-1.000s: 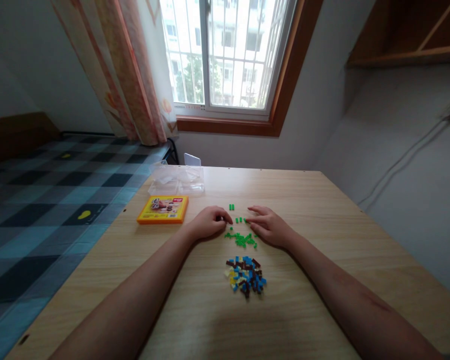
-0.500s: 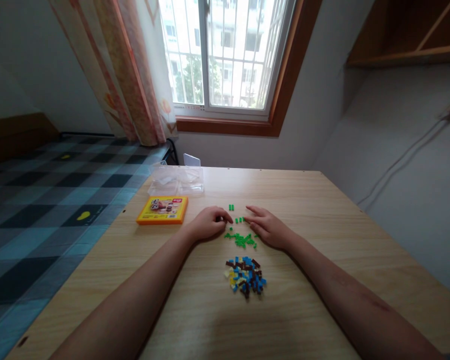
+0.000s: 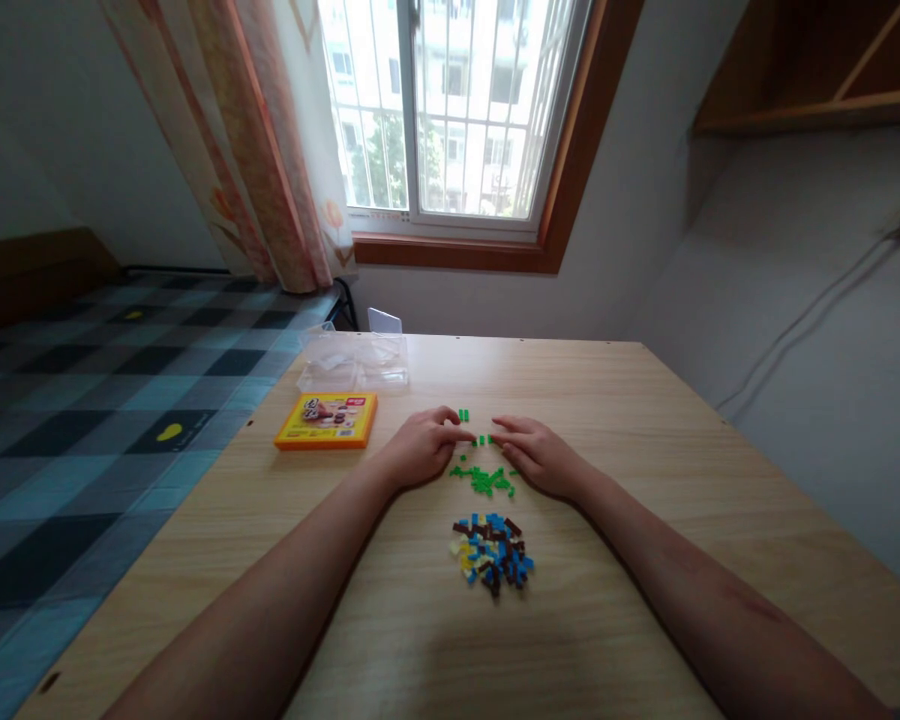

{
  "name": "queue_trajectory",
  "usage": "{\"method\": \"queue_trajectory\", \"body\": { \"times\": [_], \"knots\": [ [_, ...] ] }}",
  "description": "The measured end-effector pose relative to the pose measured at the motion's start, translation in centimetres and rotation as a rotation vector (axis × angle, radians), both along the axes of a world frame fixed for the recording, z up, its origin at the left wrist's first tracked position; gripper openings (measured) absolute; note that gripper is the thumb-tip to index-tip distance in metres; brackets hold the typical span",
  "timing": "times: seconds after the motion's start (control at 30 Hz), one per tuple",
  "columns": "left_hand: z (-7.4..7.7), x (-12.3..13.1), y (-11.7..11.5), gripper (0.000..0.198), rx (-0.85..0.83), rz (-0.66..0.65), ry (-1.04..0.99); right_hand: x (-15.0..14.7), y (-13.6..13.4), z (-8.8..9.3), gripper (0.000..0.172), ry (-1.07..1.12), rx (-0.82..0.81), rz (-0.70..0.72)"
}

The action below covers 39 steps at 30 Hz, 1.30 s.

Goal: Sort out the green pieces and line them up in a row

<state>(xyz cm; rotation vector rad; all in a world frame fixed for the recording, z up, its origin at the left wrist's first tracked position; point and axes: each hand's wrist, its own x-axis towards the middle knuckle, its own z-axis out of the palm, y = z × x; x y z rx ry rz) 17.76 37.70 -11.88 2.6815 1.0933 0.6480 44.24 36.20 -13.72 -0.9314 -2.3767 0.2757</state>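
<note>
My left hand (image 3: 425, 446) rests on the table with its index finger stretched out to a short row of small green bricks (image 3: 482, 440), its tip at the row's left end. From the other side my right hand (image 3: 534, 453) lies with fingers apart, a fingertip at the row's right end. Two green bricks (image 3: 463, 415) stand side by side just beyond. Nearer to me is a loose heap of small green pieces (image 3: 487, 481). Closer still lies a mixed heap of blue, brown and yellow bricks (image 3: 495, 555). Neither hand has anything visible in its grasp.
At the left of the wooden table (image 3: 622, 620) lies a yellow-orange box (image 3: 327, 421) with pictures on it. Behind it stands a clear plastic container (image 3: 353, 361). A checked bed (image 3: 82, 420) borders the table's left side, and a window is ahead.
My left hand's index finger has extended to the right, onto the left end of the green row. My right hand has hardly moved.
</note>
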Motion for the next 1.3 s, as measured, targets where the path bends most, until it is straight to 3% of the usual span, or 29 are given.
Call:
{"method": "queue_trajectory", "body": {
  "times": [0.3, 0.5, 0.6, 0.77, 0.93, 1.3],
  "knots": [
    [-0.4, -0.1, 0.3, 0.041, 0.033, -0.007, 0.009, 0.4, -0.3, 0.3, 0.037, 0.073, -0.067, 0.010],
    [-0.1, 0.0, 0.1, 0.042, 0.033, 0.027, -0.041, 0.5, -1.0, 1.0, 0.021, 0.134, -0.074, 0.068],
    [0.2, 0.0, -0.1, 0.041, 0.041, 0.066, -0.055, 0.3, -1.5, 1.5, 0.023, 0.143, -0.063, 0.083],
    [0.2, -0.2, -0.2, 0.040, 0.071, 0.122, -0.036, -0.4, -2.4, 2.2, 0.033, 0.064, -0.043, 0.126],
    [0.4, -0.3, -0.1, 0.034, 0.061, 0.141, -0.001, -1.1, -3.0, 2.4, 0.017, -0.018, 0.007, 0.127],
    [0.5, -0.3, -0.2, 0.031, 0.059, 0.141, -0.039, -1.0, -2.9, 2.1, 0.011, -0.079, 0.023, 0.065]
  ]
}}
